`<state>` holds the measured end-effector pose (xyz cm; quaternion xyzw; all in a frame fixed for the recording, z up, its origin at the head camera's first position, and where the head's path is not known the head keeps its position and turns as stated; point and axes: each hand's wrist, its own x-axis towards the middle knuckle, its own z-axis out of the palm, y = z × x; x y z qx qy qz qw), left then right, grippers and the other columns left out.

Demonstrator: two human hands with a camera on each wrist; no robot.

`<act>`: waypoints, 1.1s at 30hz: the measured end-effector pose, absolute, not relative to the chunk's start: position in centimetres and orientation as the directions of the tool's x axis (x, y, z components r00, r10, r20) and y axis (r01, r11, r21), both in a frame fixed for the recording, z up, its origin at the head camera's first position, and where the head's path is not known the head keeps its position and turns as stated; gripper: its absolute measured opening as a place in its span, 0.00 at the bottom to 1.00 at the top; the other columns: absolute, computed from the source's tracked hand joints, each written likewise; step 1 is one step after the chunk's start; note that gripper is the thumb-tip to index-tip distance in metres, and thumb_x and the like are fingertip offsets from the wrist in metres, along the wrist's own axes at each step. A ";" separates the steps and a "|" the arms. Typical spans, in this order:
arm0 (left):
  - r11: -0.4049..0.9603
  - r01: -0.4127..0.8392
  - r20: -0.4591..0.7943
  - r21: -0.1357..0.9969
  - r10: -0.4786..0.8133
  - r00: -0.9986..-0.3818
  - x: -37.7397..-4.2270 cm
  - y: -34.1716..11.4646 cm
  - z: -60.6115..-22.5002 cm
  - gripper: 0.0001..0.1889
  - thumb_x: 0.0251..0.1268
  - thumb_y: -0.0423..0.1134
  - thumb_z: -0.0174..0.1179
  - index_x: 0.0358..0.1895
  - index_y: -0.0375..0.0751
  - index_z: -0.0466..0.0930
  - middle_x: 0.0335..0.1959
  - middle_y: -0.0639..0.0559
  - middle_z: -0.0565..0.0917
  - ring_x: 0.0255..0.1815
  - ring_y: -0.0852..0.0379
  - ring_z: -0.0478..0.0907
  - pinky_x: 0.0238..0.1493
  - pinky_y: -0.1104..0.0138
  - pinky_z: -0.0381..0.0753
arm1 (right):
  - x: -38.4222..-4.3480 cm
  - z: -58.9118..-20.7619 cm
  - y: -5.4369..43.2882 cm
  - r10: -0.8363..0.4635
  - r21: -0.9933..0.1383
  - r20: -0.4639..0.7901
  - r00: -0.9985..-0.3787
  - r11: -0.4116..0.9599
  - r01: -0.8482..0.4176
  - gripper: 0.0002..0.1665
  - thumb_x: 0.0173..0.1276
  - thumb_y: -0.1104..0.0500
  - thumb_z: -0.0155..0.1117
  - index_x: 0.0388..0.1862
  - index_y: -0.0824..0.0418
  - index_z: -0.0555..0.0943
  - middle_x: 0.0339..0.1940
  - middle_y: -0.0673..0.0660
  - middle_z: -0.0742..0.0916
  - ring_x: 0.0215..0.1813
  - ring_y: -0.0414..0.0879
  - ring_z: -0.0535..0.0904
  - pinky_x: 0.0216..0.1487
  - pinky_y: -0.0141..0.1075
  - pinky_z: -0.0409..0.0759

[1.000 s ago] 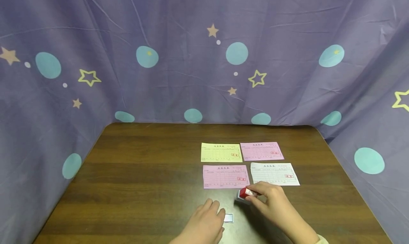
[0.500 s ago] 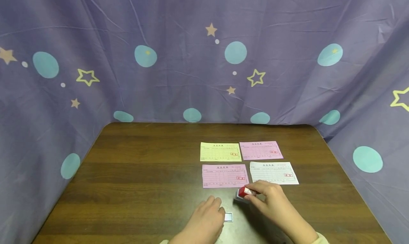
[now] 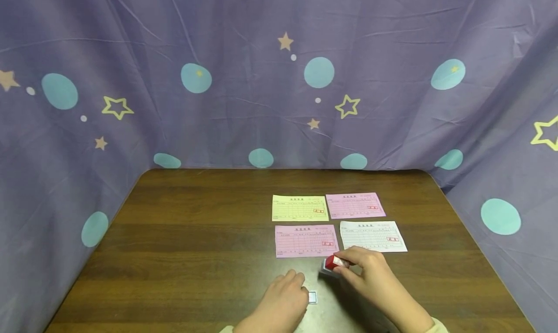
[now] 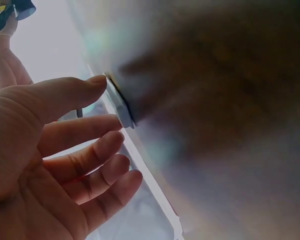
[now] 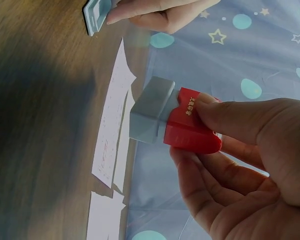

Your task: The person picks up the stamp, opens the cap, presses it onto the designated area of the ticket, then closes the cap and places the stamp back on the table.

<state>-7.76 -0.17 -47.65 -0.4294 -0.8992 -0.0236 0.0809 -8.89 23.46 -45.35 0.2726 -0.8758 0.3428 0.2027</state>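
My right hand [image 3: 370, 275] holds a rubber stamp [image 5: 190, 125] between thumb and fingers, above the table. Its handle is red with gold lettering and its base is grey, tilted toward the left. Near the front of the table, a small pale rectangular stamp cap [image 3: 312, 297] lies with its hollow side up. With thumb and index finger, my left hand [image 3: 281, 299] pinches the cap; in the head view the fingers hide its left part. The left wrist view shows the thumb and index at the cap's [image 4: 119, 105] edge, the other fingers loosely bent.
Beyond the hands lie a yellow slip [image 3: 300, 209], a pink slip [image 3: 355, 207], a second pink slip [image 3: 301, 243] and a white slip [image 3: 370, 234], each with a red stamped mark. A purple curtain [image 3: 244, 105] with stars and dots surrounds the wooden table [image 3: 183, 255].
My left hand has edged slightly right, its fingers closing in on the cap and covering more of it. The right hand keeps the stamp in nearly the same place.
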 end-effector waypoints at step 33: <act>0.658 0.751 0.109 -0.044 0.751 -0.652 -7.8 0.3 -46.7 0.08 0.43 0.40 0.74 0.18 0.49 0.81 0.20 0.58 0.75 0.26 0.60 0.69 0.25 0.68 0.65 | -8.9 -45.3 23.5 -0.324 -0.511 0.540 -0.777 0.607 -0.608 0.15 0.50 0.69 0.81 0.39 0.64 0.89 0.33 0.45 0.88 0.32 0.34 0.79 0.32 0.30 0.80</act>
